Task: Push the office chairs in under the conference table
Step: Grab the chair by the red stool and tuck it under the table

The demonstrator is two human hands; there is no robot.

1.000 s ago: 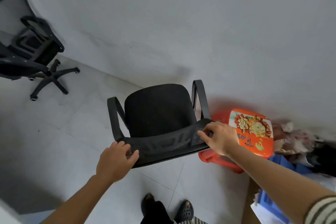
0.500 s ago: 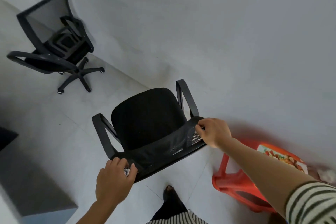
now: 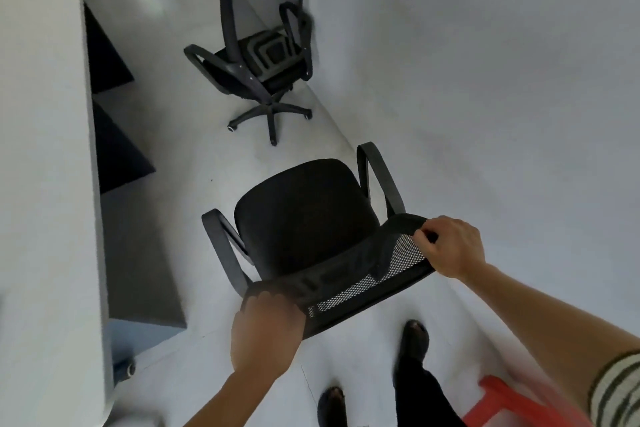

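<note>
Both hands gripping backrest of near office chair (image 3: 304, 215).

Left hand (image 3: 265, 334) and right hand (image 3: 452, 246) clasp the mesh top edge. Second chair (image 3: 258, 55) stands beyond; white table (image 3: 41, 166) at left, red stool (image 3: 512, 404) lower right.

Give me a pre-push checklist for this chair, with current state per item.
1. Left hand gripping the near chair's backrest: ok.
2. Right hand gripping the backrest's other end: ok.
3. Near chair seat facing the table: not ok, it points along the aisle.
4. Floor between chair and table clear: ok.
5. Second chair out of the path: ok, it stands farther down.
6. Near chair's casters free: cannot tell, hidden under the seat.
</note>
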